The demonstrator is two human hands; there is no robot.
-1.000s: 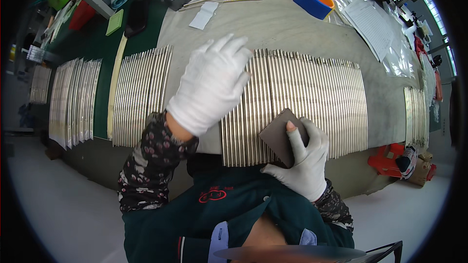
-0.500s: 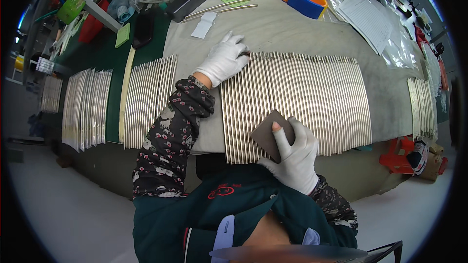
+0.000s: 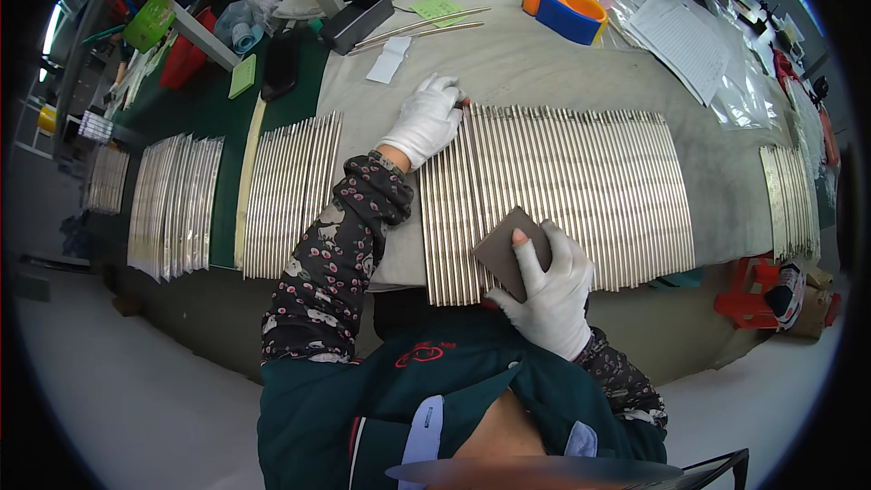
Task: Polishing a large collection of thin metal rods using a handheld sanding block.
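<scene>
A wide row of thin silvery metal rods [image 3: 581, 191] lies side by side on the grey cloth before me. At the far end of its left side, my white-gloved left hand [image 3: 429, 120] is bent, a bare fingertip against a rod's end. Its grip is partly hidden; it seems closed on a rod. My right hand [image 3: 553, 290], also gloved with a bare thumb tip, holds a brownish-grey square pad [image 3: 501, 252] by its right side. The pad rests over the near part of the rods, with one corner pointing away from me.
More rod bundles stand left [image 3: 288, 200], some in clear plastic [image 3: 174, 209], and at far right [image 3: 787, 200]. Behind are an orange-and-blue tape ring [image 3: 570, 16], papers [image 3: 676, 41], a dark box [image 3: 358, 23] and loose rods [image 3: 422, 29]. A red stool [image 3: 748, 295] stands below right.
The view has shifted slightly, so the scene sits a little lower and further right. A visible gap among the rods has moved left. My right hand still holds the pad.
</scene>
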